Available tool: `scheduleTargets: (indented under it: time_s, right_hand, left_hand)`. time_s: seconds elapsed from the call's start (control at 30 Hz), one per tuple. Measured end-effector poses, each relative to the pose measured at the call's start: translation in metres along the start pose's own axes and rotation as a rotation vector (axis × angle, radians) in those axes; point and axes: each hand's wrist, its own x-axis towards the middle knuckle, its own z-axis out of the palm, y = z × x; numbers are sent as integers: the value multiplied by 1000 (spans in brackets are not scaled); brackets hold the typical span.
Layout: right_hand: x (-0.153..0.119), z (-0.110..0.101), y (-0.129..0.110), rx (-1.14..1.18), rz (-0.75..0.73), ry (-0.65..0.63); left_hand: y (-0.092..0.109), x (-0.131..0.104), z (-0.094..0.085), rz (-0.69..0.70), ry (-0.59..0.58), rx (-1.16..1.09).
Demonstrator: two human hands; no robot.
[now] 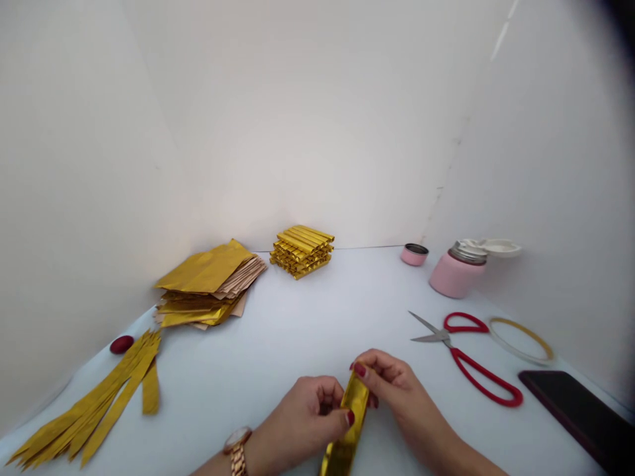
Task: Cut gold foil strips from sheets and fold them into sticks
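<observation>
Between my two hands runs a strip of shiny gold foil paper [353, 413], tilted, its lower end passing out of the bottom of the view. My left hand [310, 416], with a watch on the wrist, pinches the strip's left edge with thumb and curled fingers. At the strip's top end my right hand [391, 390] grips it, thumb in front and fingers partly hidden behind. Nearest to the right hand lie open scissors [444, 336] with red handles, blades pointing left.
Cut gold strips [106, 403] fan out at left beside a dark red oval object [122, 344]. Behind are a stack of gold sheets [208, 271] and a stack of gold rolled tubes [302, 250]. At right: a pink bottle [454, 274], pink cap [414, 254], tape ring [526, 334], dark phone [575, 410].
</observation>
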Motion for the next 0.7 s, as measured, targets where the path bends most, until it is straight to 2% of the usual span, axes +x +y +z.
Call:
scheduleTargets:
  time_s: [0.07, 0.13, 0.27, 0.37, 0.47, 0.6, 0.7]
  right_hand:
    - [2, -7, -2, 40, -55, 153]
    - [4, -15, -5, 71, -92, 269]
    - [8, -27, -7, 81, -102, 360]
    - [11, -32, -7, 53, -95, 344]
    - [13, -36, -5, -6, -78, 273]
    - [15, -42, -2, -74, -52, 172]
    - [17, -41, 2, -113, -24, 107]
  left_hand:
    - [-1, 1, -2, -51, -3, 25]
    - [0, 4, -5, -78, 43, 17]
    - [2, 12, -15, -88, 197, 18]
    - [3, 14, -22, -71, 289, 42]
    - [4, 12, -31, -15, 340, 87]
    - [5, 9, -41, 57, 355, 173]
    - [3, 8, -42, 68, 353, 189]
